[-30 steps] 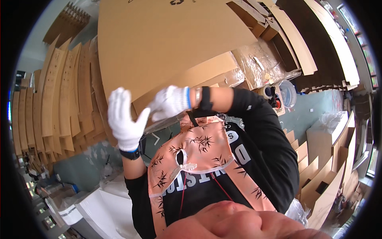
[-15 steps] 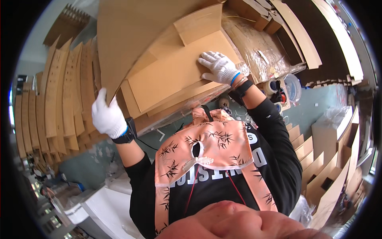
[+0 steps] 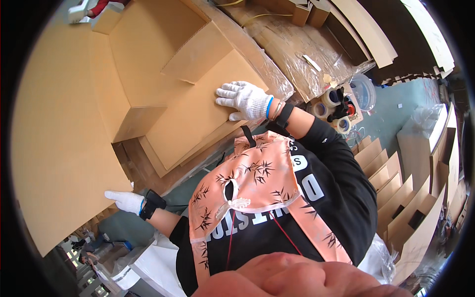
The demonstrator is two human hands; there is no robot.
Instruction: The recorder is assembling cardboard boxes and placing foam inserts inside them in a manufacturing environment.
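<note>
Your right hand (image 3: 246, 100) lay flat and open on the cardboard flap (image 3: 198, 106), while your left hand (image 3: 126, 201) gripped the big cardboard sheet (image 3: 54, 148) at its lower edge.

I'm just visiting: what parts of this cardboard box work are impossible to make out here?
- Left hand: fingertips hidden behind the big cardboard flap, head view.
- Right hand: palm lies flat on the box panel; anything under it is covered.
- Box inside: lower part shadowed, contents unclear.
- Tape rolls: too small to count surely.
- Bottom edge: a blurred skin-coloured shape close to the lens blocks the view.
</note>
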